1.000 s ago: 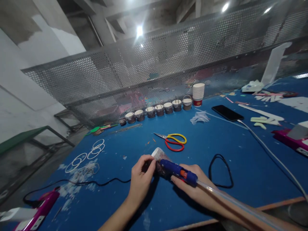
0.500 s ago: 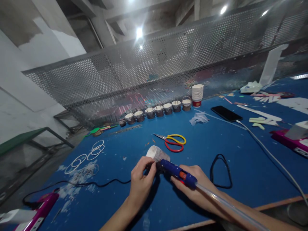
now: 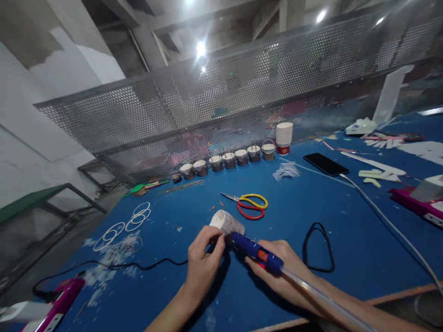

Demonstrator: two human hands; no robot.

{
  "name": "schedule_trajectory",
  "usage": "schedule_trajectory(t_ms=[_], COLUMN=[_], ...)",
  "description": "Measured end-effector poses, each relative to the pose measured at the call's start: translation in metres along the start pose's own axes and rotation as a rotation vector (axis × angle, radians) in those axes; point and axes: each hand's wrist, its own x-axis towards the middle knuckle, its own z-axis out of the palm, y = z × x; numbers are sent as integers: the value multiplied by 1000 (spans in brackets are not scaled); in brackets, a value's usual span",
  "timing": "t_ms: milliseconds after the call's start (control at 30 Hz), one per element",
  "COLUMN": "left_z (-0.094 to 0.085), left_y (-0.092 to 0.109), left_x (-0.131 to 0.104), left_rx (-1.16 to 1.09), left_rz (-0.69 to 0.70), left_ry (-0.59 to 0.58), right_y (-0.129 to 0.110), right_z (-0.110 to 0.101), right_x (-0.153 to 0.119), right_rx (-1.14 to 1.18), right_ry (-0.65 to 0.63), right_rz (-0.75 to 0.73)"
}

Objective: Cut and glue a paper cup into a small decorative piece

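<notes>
A white paper cup [image 3: 226,222] lies tilted on its side on the blue table, its open end facing up and left. The thumb and fingers of my left hand [image 3: 206,246] are closed at the cup's lower edge; what lies right between the fingertips is hidden. My right hand [image 3: 277,265] grips a blue hot glue gun [image 3: 254,249], its nozzle end close against the cup's near side. A long clear glue stick [image 3: 318,295] sticks out of the gun's back. Beyond the cup rest scissors [image 3: 251,206] with yellow and red handles.
Several small decorated cups [image 3: 228,160] line the back by a perforated metal screen [image 3: 194,110], beside a stack of paper cups [image 3: 284,136]. White rings [image 3: 138,216] lie left. A black cord loop [image 3: 332,258], a phone [image 3: 325,164] and power strips [image 3: 64,299] are also there.
The glue gun's front end has shifted very slightly down beside the cup. My left hand and the cup stay nearly where they were.
</notes>
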Motion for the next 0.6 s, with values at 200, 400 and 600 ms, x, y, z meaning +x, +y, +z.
schedule_trajectory(t_ms=[200, 400, 600], left_z=[-1, -1, -1], left_y=[1, 1, 1], left_x=[0, 1, 0], left_rx=[-5, -3, -10], left_rz=[12, 0, -11], left_ry=[4, 2, 6], right_y=[2, 2, 2], right_z=[0, 3, 1], right_x=[0, -2, -1], right_rx=[-5, -12, -42], right_ry=[15, 10, 10], right_rz=[-4, -9, -1])
